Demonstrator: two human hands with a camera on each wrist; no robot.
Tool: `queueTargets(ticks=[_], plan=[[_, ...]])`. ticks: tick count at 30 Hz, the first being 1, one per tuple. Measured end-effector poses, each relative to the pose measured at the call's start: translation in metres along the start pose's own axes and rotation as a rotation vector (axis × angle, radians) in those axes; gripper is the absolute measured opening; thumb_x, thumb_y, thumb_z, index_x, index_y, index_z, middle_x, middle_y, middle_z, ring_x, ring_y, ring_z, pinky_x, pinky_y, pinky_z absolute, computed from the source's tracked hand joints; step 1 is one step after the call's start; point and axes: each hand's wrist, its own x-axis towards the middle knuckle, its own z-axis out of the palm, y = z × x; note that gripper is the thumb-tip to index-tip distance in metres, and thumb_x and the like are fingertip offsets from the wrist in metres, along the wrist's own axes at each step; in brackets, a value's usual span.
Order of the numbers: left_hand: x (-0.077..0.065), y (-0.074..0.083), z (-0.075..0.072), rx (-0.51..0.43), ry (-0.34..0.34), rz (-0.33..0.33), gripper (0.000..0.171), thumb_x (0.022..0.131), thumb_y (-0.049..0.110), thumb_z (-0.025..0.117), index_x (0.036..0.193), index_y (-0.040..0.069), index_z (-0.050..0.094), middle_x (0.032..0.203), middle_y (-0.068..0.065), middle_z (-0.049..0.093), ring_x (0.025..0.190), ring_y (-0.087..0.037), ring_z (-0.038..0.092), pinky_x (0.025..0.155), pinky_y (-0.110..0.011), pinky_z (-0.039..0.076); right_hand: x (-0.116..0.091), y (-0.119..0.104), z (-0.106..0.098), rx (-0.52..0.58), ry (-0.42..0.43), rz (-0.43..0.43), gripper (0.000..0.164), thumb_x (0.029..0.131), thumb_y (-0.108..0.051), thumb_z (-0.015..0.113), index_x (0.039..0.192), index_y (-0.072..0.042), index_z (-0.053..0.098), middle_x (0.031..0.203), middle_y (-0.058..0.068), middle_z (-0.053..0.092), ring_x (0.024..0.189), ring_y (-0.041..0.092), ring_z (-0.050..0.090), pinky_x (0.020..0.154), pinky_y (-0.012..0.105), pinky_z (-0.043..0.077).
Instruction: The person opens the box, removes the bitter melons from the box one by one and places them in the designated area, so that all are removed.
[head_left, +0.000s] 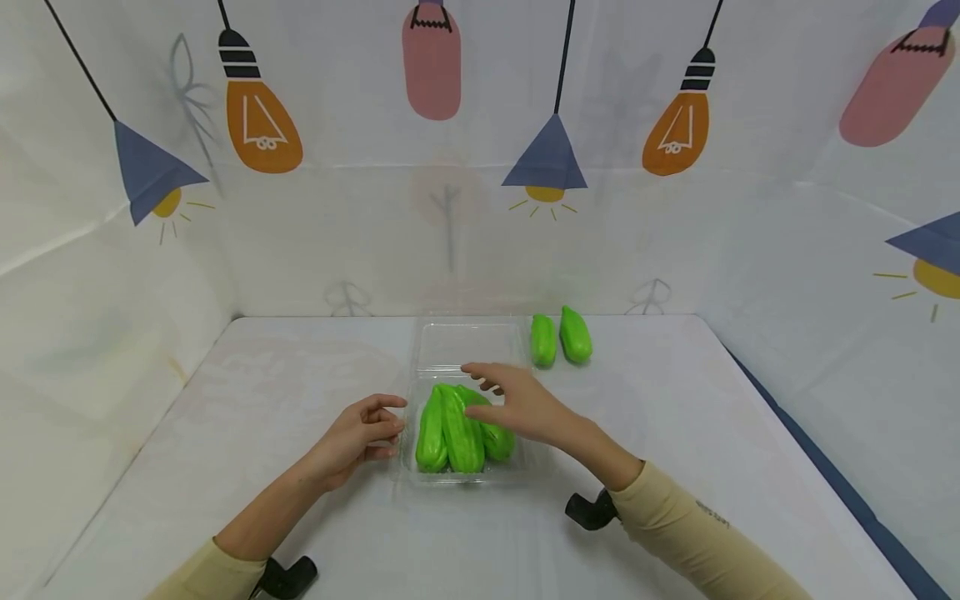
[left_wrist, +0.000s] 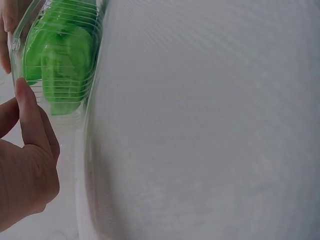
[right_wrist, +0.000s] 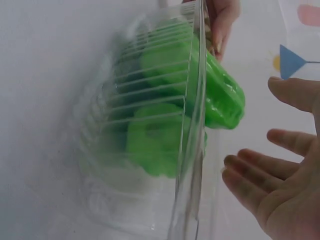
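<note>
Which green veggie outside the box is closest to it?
The left veggie of the two outside: it lies right beside the clear lid. The other veggie lies farther right.

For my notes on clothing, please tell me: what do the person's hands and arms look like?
The left hand and right hand wear no gloves. The left sleeve and right sleeve are pale yellowish beige; the right one carries a small dark marking, unreadable here. A black piece shows near each sleeve's end.
</note>
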Motion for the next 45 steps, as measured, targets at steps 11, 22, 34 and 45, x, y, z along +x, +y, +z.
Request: queueTargets(ticks=[11, 22, 34, 45], plan=[[0.0, -0.001, 0.0, 0.006, 0.004, -0.003, 0.055, 0.098, 0.016, 0.063, 0.144, -0.001, 0.039, 0.093, 0.001, 0.057, 0.077, -0.008, 0.059, 0.068, -0.021, 0.059, 0.004, -0.004, 0.011, 0.072, 0.01, 0.039, 0.061, 0.089, -0.033, 0.073, 0.144, -0.018, 0.051, 0.131, 0.009, 0.064, 0.107, 0.022, 0.066, 0.082, 0.031, 0.058], [-0.001, -0.002, 0.0, 0.005, 0.0, 0.001, 0.056, 0.098, 0.018, 0.063, 0.144, -0.001, 0.039, 0.094, 0.0, 0.058, 0.076, -0.008, 0.059, 0.068, -0.021, 0.059, 0.008, -0.004, 0.018, 0.08, -0.002, 0.059, 0.061, 0.088, -0.033, 0.075, 0.141, -0.01, 0.054, 0.122, 0.007, 0.067, 0.103, 0.02, 0.066, 0.08, 0.03, 0.057], [-0.001, -0.001, 0.001, 0.014, 0.001, -0.005, 0.056, 0.098, 0.018, 0.063, 0.144, -0.001, 0.039, 0.094, 0.001, 0.058, 0.076, -0.008, 0.059, 0.068, -0.021, 0.059, 0.012, -0.008, 0.029, 0.024, -0.063, 0.085, 0.065, 0.088, -0.037, 0.072, 0.143, -0.011, 0.052, 0.133, 0.004, 0.063, 0.113, 0.019, 0.062, 0.095, 0.038, 0.054], [-0.001, -0.001, 0.001, 0.017, 0.009, -0.006, 0.055, 0.098, 0.017, 0.063, 0.144, -0.001, 0.039, 0.093, 0.001, 0.057, 0.077, -0.007, 0.058, 0.069, -0.021, 0.059, 0.011, -0.013, 0.031, -0.03, -0.107, 0.108, 0.067, 0.086, -0.034, 0.076, 0.144, -0.015, 0.05, 0.129, 0.0, 0.064, 0.105, 0.012, 0.06, 0.09, 0.032, 0.054]])
